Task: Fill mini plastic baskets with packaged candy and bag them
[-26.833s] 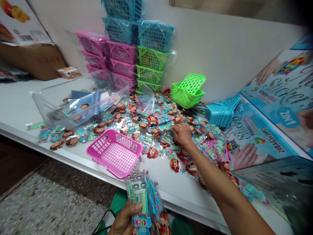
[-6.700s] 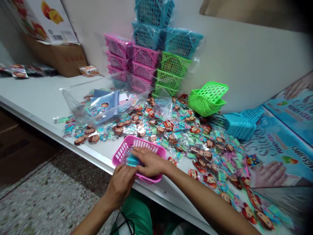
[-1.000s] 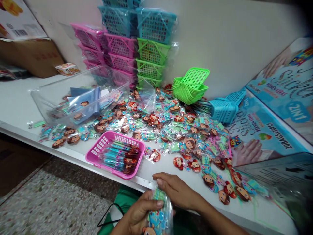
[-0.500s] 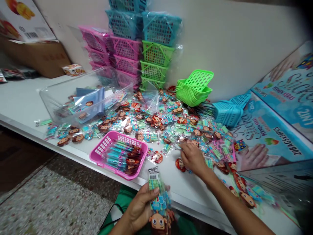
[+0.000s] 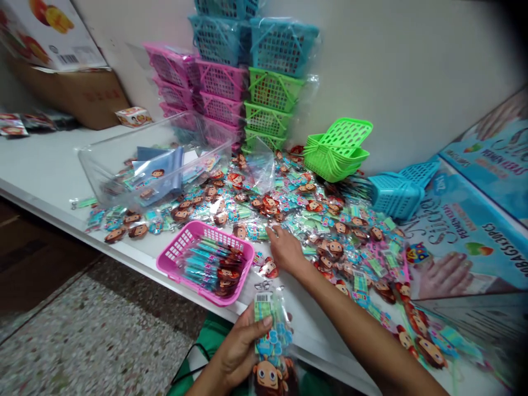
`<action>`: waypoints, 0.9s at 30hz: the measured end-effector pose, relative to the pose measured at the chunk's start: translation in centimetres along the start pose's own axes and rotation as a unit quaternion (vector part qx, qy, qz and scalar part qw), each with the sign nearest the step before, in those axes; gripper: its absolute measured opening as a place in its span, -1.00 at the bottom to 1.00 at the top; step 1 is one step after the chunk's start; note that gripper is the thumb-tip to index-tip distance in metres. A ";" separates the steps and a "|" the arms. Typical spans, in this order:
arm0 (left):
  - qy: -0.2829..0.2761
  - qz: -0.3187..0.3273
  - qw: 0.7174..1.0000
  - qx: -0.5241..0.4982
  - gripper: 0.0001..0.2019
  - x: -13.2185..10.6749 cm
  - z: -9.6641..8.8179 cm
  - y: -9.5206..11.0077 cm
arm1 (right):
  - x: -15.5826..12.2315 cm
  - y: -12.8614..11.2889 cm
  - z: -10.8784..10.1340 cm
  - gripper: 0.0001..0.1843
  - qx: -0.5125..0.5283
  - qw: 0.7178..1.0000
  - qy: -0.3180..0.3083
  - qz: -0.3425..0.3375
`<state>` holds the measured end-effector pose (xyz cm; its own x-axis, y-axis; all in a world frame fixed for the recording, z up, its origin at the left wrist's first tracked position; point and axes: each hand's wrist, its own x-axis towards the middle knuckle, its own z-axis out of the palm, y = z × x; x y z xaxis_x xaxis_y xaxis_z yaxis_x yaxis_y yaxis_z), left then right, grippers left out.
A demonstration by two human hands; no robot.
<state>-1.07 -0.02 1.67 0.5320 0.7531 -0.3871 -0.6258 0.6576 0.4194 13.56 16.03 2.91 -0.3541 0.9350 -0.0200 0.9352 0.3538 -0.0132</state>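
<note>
My left hand (image 5: 243, 346) is closed around a bunch of small clear packets (image 5: 268, 335) at the front edge of the table. Each has a cartoon head at the bottom, blue lettering and a barcode near the top. My right hand (image 5: 286, 250) reaches over the loose packets, fingers stretched out and fingertips near a packet (image 5: 256, 231); nothing shows in it. Between the hands and to the left stands a pink basket (image 5: 169, 258), holding a row of similar packets. A red-haired packet (image 5: 269, 268) lies just beside my right hand.
Loose packets spread widely over the white table (image 5: 53, 181). A clear bin (image 5: 94, 170) stands at left, stacked wrapped baskets (image 5: 223, 80) behind it. Green baskets (image 5: 336, 157), blue baskets (image 5: 396, 195) and blue printed boxes (image 5: 457, 231) are at right.
My right hand has moved left across the pile, toward the pink basket. My left hand still grips the bunch of packets. The whole view has shifted slightly.
</note>
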 end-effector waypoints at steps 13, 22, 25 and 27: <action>0.003 -0.015 1.000 -0.004 -0.53 0.4 0.4 0.0 | -7.7 4.4 -4.4 -0.64 0.268 0.933 0.115 -0.212; 0.005 -0.049 0.992 -0.114 -0.64 1.4 -0.3 -0.6 | -12.7 0.7 -3.4 -0.57 0.153 0.937 -0.024 -0.314; 0.014 -0.030 0.996 -0.078 -0.62 1.1 -0.7 -0.6 | -11.6 0.7 -3.2 -0.51 0.206 0.932 -0.055 -0.292; 0.036 -0.023 0.998 -0.038 -0.62 0.7 -0.9 -0.6 | -9.9 0.8 -2.5 -0.49 0.229 0.951 -0.037 -0.202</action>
<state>-0.82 0.09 0.43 0.5198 0.7176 -0.4636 -0.6454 0.6854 0.3373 17.86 7.11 5.56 -0.6995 0.7146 0.0083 0.6281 0.6204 -0.4698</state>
